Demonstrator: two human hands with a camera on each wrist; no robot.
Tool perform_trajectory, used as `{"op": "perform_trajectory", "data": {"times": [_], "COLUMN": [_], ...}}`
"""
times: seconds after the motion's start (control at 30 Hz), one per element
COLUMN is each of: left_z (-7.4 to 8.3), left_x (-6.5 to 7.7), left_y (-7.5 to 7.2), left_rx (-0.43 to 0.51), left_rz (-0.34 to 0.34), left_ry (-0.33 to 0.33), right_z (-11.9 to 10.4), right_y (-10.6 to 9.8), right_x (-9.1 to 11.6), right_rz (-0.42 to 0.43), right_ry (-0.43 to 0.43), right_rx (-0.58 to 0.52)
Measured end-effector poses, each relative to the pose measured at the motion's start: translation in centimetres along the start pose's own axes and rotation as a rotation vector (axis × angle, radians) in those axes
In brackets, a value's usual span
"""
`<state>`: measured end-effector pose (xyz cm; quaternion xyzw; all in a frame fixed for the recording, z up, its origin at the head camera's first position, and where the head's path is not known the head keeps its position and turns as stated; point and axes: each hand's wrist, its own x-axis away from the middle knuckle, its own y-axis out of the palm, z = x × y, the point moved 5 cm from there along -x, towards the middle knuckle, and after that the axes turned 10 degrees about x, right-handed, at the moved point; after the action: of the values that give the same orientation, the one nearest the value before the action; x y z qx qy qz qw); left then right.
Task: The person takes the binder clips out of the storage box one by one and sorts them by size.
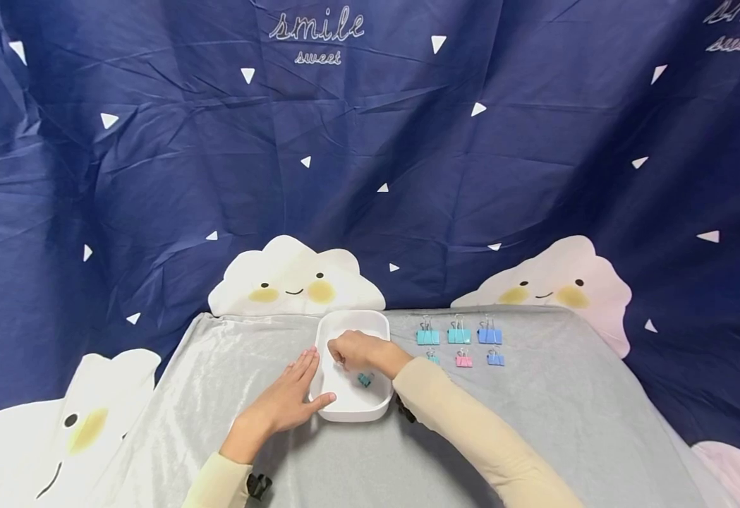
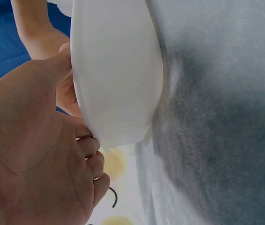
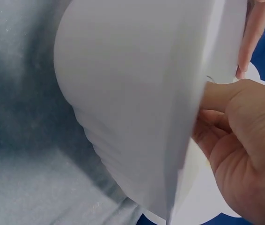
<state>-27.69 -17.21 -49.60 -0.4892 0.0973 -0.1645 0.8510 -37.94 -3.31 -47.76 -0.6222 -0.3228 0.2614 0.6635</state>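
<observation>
A white plastic bin (image 1: 357,414) stands on the grey cloth, a teal binder clip (image 1: 365,379) lying inside it. My left hand (image 1: 287,395) rests against the bin's left side with fingers extended along the rim and the thumb over the near corner. In the left wrist view, the fingertips (image 2: 95,164) are right at the rim. My right hand (image 1: 363,351) reaches into the bin, its fingers curled downward. The right wrist view shows a thin wire (image 3: 210,77) beside the thumb; I cannot tell whether the fingers pinch a clip.
Right of the bin, larger clips form a back row: two teal (image 1: 428,337) (image 1: 459,336) and a blue one (image 1: 489,336). Before them sit smaller teal (image 1: 432,358), pink (image 1: 463,360) and blue (image 1: 495,360) clips. A navy curtain (image 1: 370,141) hangs behind the table.
</observation>
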Motion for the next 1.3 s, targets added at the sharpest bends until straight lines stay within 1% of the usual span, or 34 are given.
{"op": "perform_trajectory", "data": {"times": [0.13, 0.27, 0.4, 0.53, 0.67, 0.87, 1.0, 1.13, 1.3], "left_z": [-0.1, -0.1, -0.2, -0.2, -0.2, -0.2, -0.1, -0.1, -0.1], "left_x": [-0.1, -0.1, -0.1, -0.1, -0.1, -0.1, 0.0, 0.0, 0.0], "left_y": [0.1, 0.1, 0.1, 0.2, 0.2, 0.2, 0.1, 0.1, 0.1], "left_rx": [-0.002, -0.001, 0.004, 0.004, 0.003, 0.006, 0.014, 0.016, 0.015], "left_rz": [0.001, 0.003, 0.001, -0.001, -0.004, -0.002, -0.003, -0.008, -0.004], "left_ry": [0.001, 0.000, -0.006, -0.006, -0.008, -0.005, -0.005, -0.014, -0.010], "right_z": [0.0, 0.1, 0.2, 0.5, 0.9, 1.3, 1.7, 2.2, 2.9], "right_y": [-0.6, -1.2, -1.8, -2.3, -2.7, -3.2, -3.7, -4.2, -4.9], "right_x": [0.1, 0.5, 0.9, 1.3, 1.7, 2.5, 3.3, 4.1, 5.5], "right_rz": [0.059, 0.097, 0.170, 0.230, 0.254, 0.306, 0.351, 0.387, 0.418], "right_ry": [-0.032, -0.062, -0.114, -0.144, -0.143, -0.158, -0.159, -0.151, -0.131], "right_rx": [-0.004, -0.023, -0.016, -0.032, -0.057, -0.033, -0.038, -0.064, -0.106]}}
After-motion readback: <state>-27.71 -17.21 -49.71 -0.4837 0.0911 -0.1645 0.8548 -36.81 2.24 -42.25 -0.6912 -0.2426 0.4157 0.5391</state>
